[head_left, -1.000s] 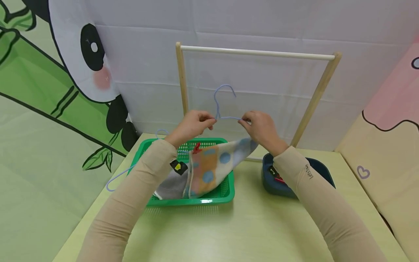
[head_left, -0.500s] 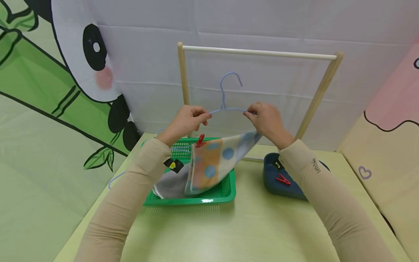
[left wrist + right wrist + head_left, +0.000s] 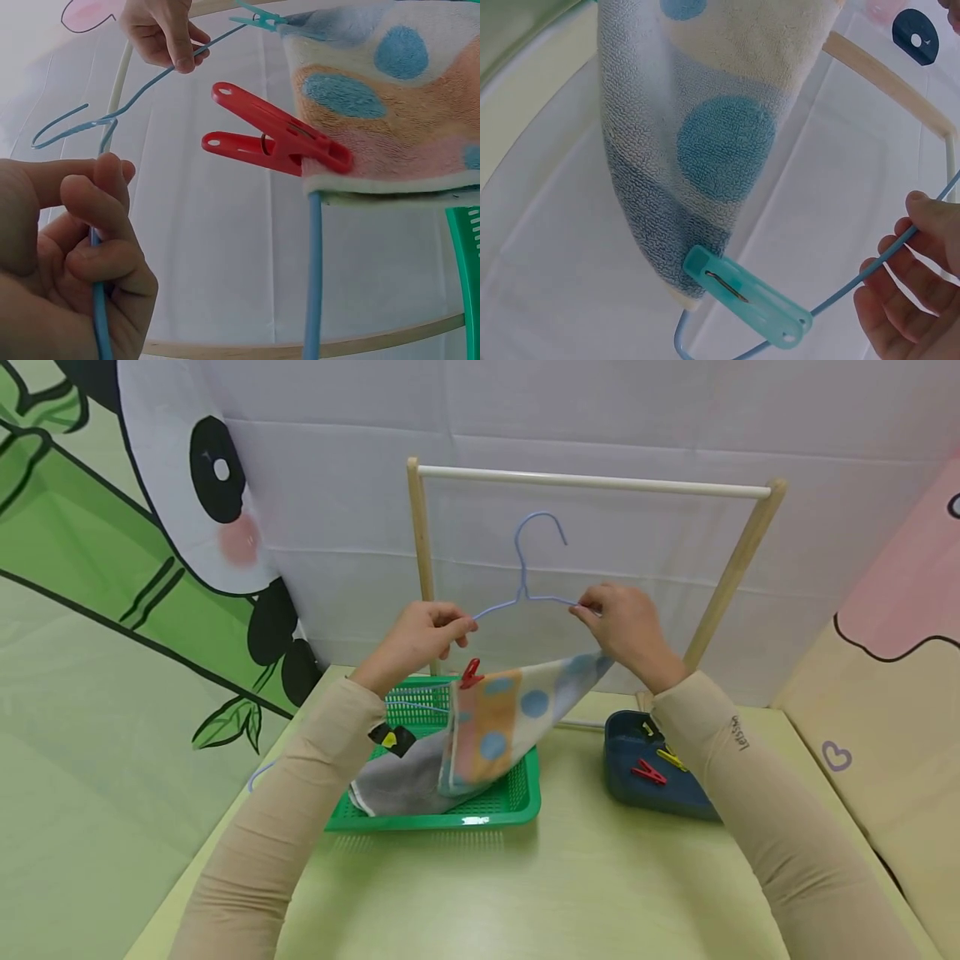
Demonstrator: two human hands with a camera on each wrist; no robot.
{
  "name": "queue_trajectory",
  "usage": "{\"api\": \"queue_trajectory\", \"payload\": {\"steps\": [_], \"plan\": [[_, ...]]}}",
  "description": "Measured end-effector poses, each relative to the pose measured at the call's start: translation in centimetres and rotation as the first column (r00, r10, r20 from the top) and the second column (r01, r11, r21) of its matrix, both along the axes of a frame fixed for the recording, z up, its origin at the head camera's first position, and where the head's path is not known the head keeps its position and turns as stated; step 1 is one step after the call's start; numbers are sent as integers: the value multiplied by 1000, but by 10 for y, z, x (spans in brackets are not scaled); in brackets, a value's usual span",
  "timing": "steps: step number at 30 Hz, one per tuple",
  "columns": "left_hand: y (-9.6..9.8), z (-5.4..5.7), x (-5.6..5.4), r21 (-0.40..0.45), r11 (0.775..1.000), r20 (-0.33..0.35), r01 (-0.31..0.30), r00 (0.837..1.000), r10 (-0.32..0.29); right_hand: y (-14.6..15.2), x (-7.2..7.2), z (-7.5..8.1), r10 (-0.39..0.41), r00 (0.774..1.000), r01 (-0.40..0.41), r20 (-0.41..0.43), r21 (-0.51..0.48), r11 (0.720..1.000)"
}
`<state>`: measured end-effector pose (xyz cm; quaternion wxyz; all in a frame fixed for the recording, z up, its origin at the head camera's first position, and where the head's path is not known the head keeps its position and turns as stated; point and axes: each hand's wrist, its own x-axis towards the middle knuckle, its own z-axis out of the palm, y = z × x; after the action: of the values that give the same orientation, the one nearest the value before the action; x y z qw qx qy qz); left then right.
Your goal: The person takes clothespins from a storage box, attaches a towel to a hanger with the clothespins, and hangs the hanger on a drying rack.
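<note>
A blue wire hanger (image 3: 522,585) is held up by both hands, hook upward, in front of the rack. My left hand (image 3: 427,639) pinches its left arm, and my right hand (image 3: 626,622) pinches its right arm. From its lower bar hangs a towel (image 3: 491,727) with orange, white and blue patches and blue dots. A red clothespin (image 3: 274,131) clips one towel corner to the bar in the left wrist view. In the right wrist view, a teal clothespin (image 3: 746,296) clips the other corner near the hanger's end. That teal clip is hidden behind my right hand in the head view.
A green basket (image 3: 450,822) holds a grey cloth (image 3: 401,777). Behind stands a wooden rack with a white rod (image 3: 592,482). At right, a dark blue bin (image 3: 630,802) contains a red clothespin (image 3: 648,772) and a yellow clothespin (image 3: 671,760). Another hanger (image 3: 258,772) shows by the left sleeve.
Both hands have raised the hanger and shifted it right, and they are farther apart along its arms. The towel has lifted with it, and more of the bin shows.
</note>
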<state>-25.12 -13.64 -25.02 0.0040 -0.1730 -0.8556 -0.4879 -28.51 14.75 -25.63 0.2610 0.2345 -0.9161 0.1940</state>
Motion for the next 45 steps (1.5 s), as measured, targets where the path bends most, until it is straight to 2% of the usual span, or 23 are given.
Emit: {"api": "queue_trajectory", "payload": {"steps": [8, 15, 26, 30, 37, 45], "plan": [[-9, -4, 2, 33, 999, 13, -6, 1000, 6, 5, 1, 7, -32, 999, 32, -19, 9, 999], [-19, -8, 1, 26, 999, 11, -26, 1000, 26, 13, 4, 16, -66, 998, 66, 18, 8, 998], [-26, -14, -3, 18, 999, -3, -42, 999, 42, 22, -2, 21, -97, 991, 97, 88, 12, 995], [-23, -18, -5, 41, 998, -21, -38, 999, 39, 25, -4, 25, -96, 992, 94, 81, 20, 995], [-9, -27, -10, 159, 986, -1, -45, 999, 46, 29, -12, 31, -109, 990, 105, 91, 49, 993], [7, -28, -12, 205, 977, -6, -62, 998, 64, 34, -21, 35, -120, 988, 113, 100, 73, 991]]}}
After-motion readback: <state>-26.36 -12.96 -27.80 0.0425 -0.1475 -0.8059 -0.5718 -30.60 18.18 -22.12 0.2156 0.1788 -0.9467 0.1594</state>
